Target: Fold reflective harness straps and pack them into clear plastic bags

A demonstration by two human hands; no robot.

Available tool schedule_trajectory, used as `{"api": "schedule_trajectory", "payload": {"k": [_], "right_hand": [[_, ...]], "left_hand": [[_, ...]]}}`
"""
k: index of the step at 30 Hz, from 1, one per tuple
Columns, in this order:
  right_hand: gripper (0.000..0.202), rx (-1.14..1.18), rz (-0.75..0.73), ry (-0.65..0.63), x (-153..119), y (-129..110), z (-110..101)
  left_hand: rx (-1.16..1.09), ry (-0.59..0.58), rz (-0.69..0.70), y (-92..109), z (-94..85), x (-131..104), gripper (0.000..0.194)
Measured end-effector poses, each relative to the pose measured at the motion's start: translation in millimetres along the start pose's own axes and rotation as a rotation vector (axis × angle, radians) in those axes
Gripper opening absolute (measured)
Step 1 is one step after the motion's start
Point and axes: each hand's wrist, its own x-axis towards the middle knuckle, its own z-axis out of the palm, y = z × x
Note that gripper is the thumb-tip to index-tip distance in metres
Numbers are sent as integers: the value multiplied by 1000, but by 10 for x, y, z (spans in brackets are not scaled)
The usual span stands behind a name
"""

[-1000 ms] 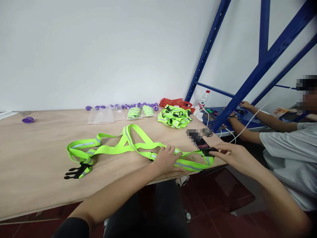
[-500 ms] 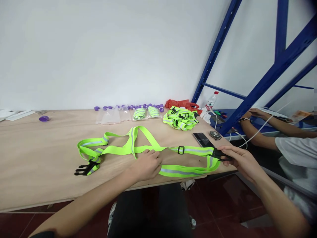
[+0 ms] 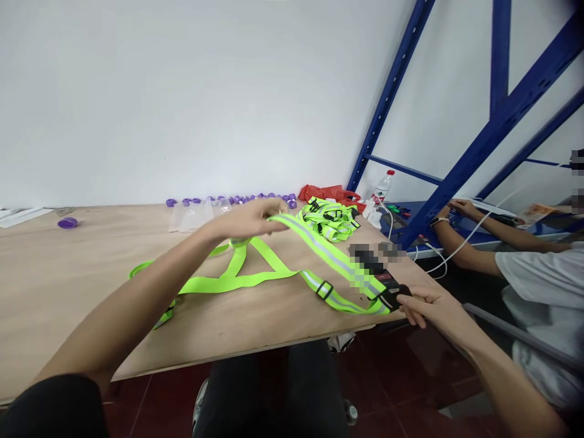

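A neon-yellow reflective harness [image 3: 241, 281] with grey stripes lies spread across the wooden table. My left hand [image 3: 258, 219] is raised over its far side, closed on one band of the reflective strap [image 3: 314, 241], which runs taut and lifted toward the right. At the table's right edge, the fingers of my right hand [image 3: 426, 302] pinch the black buckle [image 3: 396, 297] where two bands meet. A black slider [image 3: 324, 290] sits on the lower band. My left forearm hides much of the harness's left end.
A heap of similar straps [image 3: 329, 220] lies at the back right, before a red plastic bag [image 3: 331, 193]. Purple rolled pieces [image 3: 249, 199] and clear bags [image 3: 189, 217] line the wall. Right of the blue rack post [image 3: 433, 210], a co-worker's arms [image 3: 474, 240] are visible.
My left hand has moved up and away from me, lifting the near band and carrying it over to the far side. My right hand keeps the buckle, slightly lower and turned.
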Motion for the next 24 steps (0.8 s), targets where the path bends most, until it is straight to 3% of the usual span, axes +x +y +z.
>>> {"api": "schedule_trajectory", "payload": {"k": [2, 4, 7, 9, 11, 14, 17, 19, 21, 24], "right_hand": [[58, 9, -15, 22, 5, 14, 62], [53, 109, 16, 60, 17, 8, 167], [45, 365, 107, 146, 45, -26, 383], [45, 504, 103, 249, 75, -47, 531], [39, 609, 52, 353, 119, -57, 656], [35, 753, 31, 436, 204, -68, 784], [33, 856, 77, 518, 292, -110, 868], [29, 915, 80, 565, 330, -167, 915], [28, 972, 52, 536, 338, -236, 951], [28, 1035, 4, 434, 303, -323, 977]], "left_hand": [[211, 106, 45, -78, -110, 326, 22], [435, 221, -61, -179, -59, 650, 23], [505, 282, -253, -324, 225, 1051, 24], [472, 272, -280, -395, 459, 1209, 24], [432, 245, -251, -432, 672, 1241, 36], [390, 207, -157, -411, 948, 1019, 49], [364, 142, -50, -304, 1249, 541, 38], [336, 36, 44, -218, 1493, 198, 29], [346, -50, 159, -147, 1750, -62, 43], [443, -55, 143, -73, 2057, -193, 71]]}}
